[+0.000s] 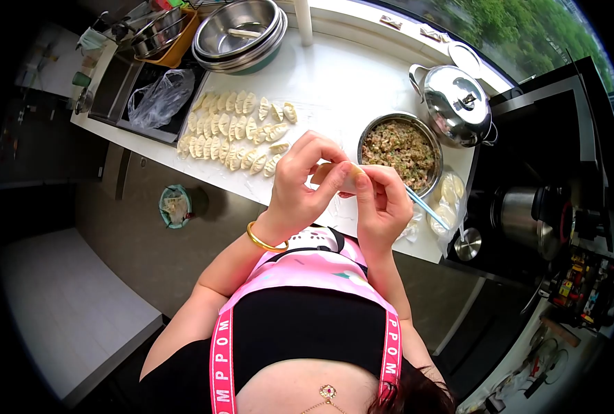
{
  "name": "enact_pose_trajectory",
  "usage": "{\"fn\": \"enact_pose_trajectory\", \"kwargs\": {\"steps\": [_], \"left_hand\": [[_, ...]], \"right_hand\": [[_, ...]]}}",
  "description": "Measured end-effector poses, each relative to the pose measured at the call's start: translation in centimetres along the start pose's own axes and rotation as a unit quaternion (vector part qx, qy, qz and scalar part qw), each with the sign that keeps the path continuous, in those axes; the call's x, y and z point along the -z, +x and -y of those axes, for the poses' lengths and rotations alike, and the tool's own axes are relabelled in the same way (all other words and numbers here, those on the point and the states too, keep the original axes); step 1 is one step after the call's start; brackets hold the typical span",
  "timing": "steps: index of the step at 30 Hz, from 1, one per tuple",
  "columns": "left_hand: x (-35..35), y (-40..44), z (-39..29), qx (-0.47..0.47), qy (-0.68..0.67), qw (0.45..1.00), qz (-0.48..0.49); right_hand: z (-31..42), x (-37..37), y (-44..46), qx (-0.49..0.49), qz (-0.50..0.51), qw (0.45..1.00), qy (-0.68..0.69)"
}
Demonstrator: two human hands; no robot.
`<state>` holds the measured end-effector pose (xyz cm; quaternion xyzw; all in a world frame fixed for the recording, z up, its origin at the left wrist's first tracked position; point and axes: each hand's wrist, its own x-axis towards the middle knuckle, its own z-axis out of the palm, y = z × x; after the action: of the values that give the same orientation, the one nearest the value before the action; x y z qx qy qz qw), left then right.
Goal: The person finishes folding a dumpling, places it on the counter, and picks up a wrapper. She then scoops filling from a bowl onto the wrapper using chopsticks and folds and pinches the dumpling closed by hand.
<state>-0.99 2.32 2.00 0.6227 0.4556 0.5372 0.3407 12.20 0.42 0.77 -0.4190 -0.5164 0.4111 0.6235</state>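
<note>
Between my two hands is a dumpling [349, 181], its pale wrapper pinched at the upper edge and mostly covered by my fingers. My left hand [308, 174] has its thumb and fingers closed on one side of it. On the other side, my right hand [380, 200] pinches the wrapper with thumb and forefinger. Just right of my hands stands a steel bowl of minced filling [400, 150], with blue chopsticks [427, 208] at its lower rim. Rows of folded dumplings [234, 127] lie on the white counter to the left.
A lidded steel pot [455, 103] stands behind the filling bowl. Round wrappers in a plastic bag [448, 200] lie at the right, near a steel ladle [468, 245]. Nested steel basins [238, 38] are at the back left, beside the sink with a plastic bag [159, 100]. A bin [175, 205] is on the floor.
</note>
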Motion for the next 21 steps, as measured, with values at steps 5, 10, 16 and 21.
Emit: {"fn": "enact_pose_trajectory", "kwargs": {"steps": [5,10,16,21], "left_hand": [[-0.1,0.1,-0.4,-0.013,0.033,0.999,-0.009],[-0.2,0.0,-0.3,-0.029,0.030,0.999,-0.007],[-0.4,-0.1,-0.6,-0.020,0.020,0.999,-0.018],[0.0,0.0,-0.7,-0.047,0.052,0.998,0.002]], "right_hand": [[0.0,0.0,0.1,0.011,0.002,1.000,-0.021],[-1.2,0.3,0.1,0.083,-0.010,0.991,-0.103],[-1.2,-0.1,-0.1,0.060,-0.030,0.994,-0.086],[-0.1,-0.5,0.2,-0.021,-0.025,0.999,-0.014]]}}
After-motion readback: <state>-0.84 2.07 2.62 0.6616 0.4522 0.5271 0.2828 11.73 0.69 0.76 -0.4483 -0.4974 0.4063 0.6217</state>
